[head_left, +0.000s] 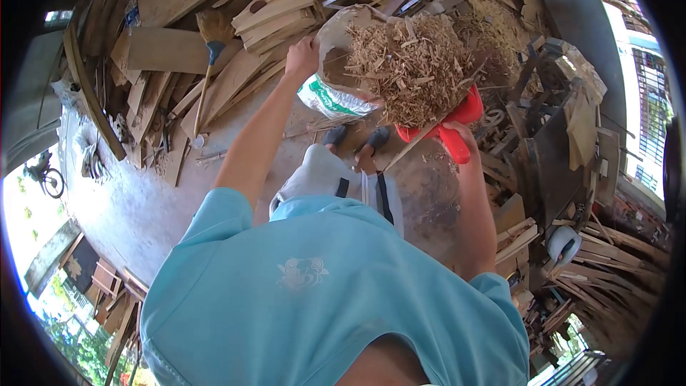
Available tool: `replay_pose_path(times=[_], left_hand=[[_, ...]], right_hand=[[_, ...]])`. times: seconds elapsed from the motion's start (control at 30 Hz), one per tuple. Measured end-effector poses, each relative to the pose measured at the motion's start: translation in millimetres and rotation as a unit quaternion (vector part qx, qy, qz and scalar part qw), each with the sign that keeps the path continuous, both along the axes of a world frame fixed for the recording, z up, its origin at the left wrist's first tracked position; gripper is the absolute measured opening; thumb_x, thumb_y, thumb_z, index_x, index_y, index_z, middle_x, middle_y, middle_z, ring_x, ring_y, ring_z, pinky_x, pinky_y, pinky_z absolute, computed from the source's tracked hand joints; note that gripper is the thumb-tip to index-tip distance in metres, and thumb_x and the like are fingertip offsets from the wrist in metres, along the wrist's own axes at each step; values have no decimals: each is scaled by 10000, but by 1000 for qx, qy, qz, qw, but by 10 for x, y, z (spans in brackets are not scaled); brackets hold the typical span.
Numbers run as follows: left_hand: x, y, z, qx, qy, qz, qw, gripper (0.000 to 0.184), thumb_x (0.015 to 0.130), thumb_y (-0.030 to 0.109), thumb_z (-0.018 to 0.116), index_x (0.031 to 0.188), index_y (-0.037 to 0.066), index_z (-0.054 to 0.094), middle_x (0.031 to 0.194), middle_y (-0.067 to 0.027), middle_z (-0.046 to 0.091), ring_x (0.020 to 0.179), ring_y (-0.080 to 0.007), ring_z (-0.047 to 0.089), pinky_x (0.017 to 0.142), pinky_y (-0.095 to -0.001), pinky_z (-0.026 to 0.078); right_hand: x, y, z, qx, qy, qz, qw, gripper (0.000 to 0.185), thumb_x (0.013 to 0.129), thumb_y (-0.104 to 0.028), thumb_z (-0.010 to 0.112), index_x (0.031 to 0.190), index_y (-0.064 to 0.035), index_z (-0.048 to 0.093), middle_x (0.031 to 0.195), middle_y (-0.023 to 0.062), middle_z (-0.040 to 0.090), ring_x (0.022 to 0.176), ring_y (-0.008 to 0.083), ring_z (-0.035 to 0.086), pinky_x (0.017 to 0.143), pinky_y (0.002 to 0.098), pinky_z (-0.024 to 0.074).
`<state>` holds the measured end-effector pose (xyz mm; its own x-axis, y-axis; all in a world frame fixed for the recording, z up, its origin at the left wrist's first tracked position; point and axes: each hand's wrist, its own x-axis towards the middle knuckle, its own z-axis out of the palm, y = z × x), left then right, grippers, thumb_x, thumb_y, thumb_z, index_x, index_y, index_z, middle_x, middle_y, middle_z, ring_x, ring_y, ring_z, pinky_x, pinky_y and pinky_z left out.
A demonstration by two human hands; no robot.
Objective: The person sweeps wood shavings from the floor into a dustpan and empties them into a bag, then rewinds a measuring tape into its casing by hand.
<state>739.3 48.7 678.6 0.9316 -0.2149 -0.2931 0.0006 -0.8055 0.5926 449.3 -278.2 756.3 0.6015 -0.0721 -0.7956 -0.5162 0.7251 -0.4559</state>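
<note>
My left hand (303,57) is closed on the rim of a white and green sack (330,99), holding its mouth up. In my right hand (459,137) is the handle of a red dustpan (468,109). A large heap of wood shavings (414,61) fills the dustpan, tilted against the sack's opening. The heap hides part of the sack's mouth, so how much lies inside I cannot tell. A thin wooden strip (411,144) sticks out below the dustpan, near my right hand.
Wood planks and offcuts (279,18) pile up ahead and left, with a broom (207,64) leaning among them. More sawdust (500,36) lies ahead right. Scrap boards (600,243) stack up on the right. My feet (371,139) stand on the concrete floor (150,193).
</note>
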Motion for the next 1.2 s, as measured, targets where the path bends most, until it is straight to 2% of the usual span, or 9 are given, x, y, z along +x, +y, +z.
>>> replay_pose_path(times=[0.07, 0.17, 0.27, 0.37, 0.67, 0.77, 0.97, 1.07, 1.2], left_hand=[[-64, 34, 96, 3, 6, -16, 1000, 314, 932, 287, 450, 974, 32, 628, 974, -259, 641, 945, -449, 596, 853, -497, 476], [-163, 75, 115, -27, -23, -13, 999, 315, 940, 281, 444, 964, 29, 632, 949, -255, 637, 912, -455, 592, 828, -501, 473], [-188, 125, 115, -43, -42, -12, 998, 313, 941, 272, 451, 952, 17, 633, 940, -255, 631, 894, -451, 590, 799, -507, 462], [-160, 131, 89, -64, -43, 4, 997, 304, 940, 256, 456, 939, 8, 631, 931, -255, 628, 884, -453, 582, 779, -505, 454], [-211, -27, 154, -119, -54, 4, 991, 319, 940, 276, 494, 877, -20, 594, 824, -274, 606, 821, -454, 581, 719, -480, 443], [-233, -75, 160, -114, -47, -13, 992, 315, 940, 269, 496, 880, -25, 591, 825, -275, 608, 813, -458, 579, 719, -482, 441], [-248, -90, 74, -125, -71, -20, 989, 292, 943, 257, 501, 913, -14, 606, 831, -261, 618, 800, -449, 582, 711, -473, 444], [-272, -101, 162, -123, -27, -11, 992, 253, 938, 205, 496, 851, -17, 580, 789, -250, 608, 761, -440, 578, 692, -484, 438], [-295, -94, 170, -127, -23, -13, 992, 276, 949, 232, 492, 887, -11, 606, 785, -234, 628, 752, -425, 600, 685, -477, 453]], right_hand=[[19, -80, -251, 10, -10, 22, 1000, 371, 835, -89, 589, 1187, 9, 525, 1134, 113, 620, 1034, 261, 617, 907, 432, 519], [144, -112, -299, -8, -8, 59, 998, 414, 817, -103, 619, 1197, 33, 527, 1112, 127, 631, 957, 252, 648, 802, 381, 566], [228, -155, -391, -24, 18, 90, 995, 386, 816, -105, 626, 1164, 41, 545, 1069, 132, 645, 922, 244, 659, 776, 371, 577], [289, -128, -360, -28, 35, 117, 992, 382, 820, -103, 625, 1165, 39, 543, 1101, 141, 636, 924, 248, 662, 753, 381, 588], [364, 84, -68, -115, 57, 129, 983, 325, 782, -117, 675, 1059, 35, 598, 992, 136, 662, 856, 239, 675, 716, 368, 590], [319, -67, -290, -81, 59, 164, 981, 312, 776, -112, 679, 1039, 33, 598, 982, 138, 657, 855, 242, 675, 717, 373, 590], [383, -71, -321, -108, 46, 180, 977, 284, 782, -83, 661, 1022, 46, 583, 973, 141, 654, 830, 251, 680, 678, 361, 598], [433, -52, -272, -115, 47, 204, 971, 284, 783, -79, 657, 1024, 52, 579, 944, 144, 659, 811, 251, 683, 651, 355, 599], [554, -32, -225, -132, 59, 248, 958, 270, 784, -80, 649, 1014, 49, 591, 913, 141, 664, 779, 237, 683, 646, 348, 599]])
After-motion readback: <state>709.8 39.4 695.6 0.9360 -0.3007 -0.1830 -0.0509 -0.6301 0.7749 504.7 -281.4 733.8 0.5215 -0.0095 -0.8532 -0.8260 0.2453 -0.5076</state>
